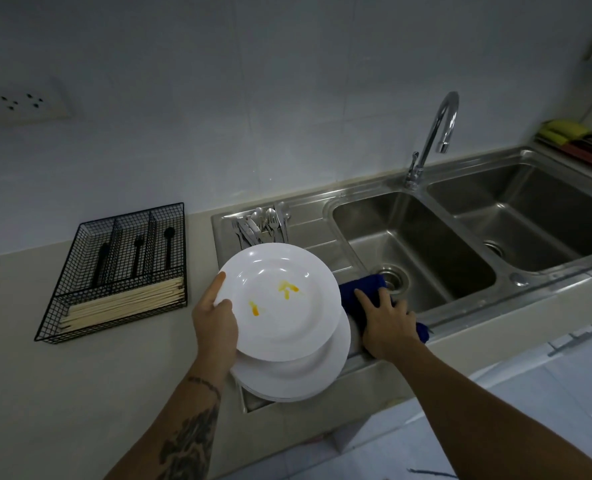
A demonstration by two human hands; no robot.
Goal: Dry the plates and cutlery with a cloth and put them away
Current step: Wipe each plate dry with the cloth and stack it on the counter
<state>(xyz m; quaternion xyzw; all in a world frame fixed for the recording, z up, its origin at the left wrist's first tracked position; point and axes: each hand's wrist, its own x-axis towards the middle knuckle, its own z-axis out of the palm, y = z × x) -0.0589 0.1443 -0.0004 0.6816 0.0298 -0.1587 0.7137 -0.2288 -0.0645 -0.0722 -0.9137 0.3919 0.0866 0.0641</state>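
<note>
Sitting at the far left of the counter [79, 393], a black wire cutlery tray [114, 271] holds dark-handled utensils in its upright slots and a bundle of pale chopsticks [124, 304] in its long front compartment. A wall socket [24, 102] shows on the tiles above it.

Just right of the tray, the left hand [216, 322] grips the left rim of the top plate [280, 301], thumb lying over the rim and forefinger stretched along the edge, the remaining fingers hidden beneath. This white plate is tilted up off the stack of plates [298, 372] below it and carries a few yellow-orange smears on its face. The stack rests on the steel draining board [305, 230] at the left end of the sink unit. Behind the plates, a heap of metal cutlery [263, 223], spoons and forks among it, lies on the same board near the wall.

Right of the plates, the right hand [384, 323] lies palm down with fingers spread on a dark blue cloth [360, 289], which is draped over the front edge of the near sink basin [426, 258], close to the drain. A curved tap [433, 133] rises behind the basins, and a second basin [530, 216] lies further right. Coloured trays [582, 140] are stacked at the far right corner.
</note>
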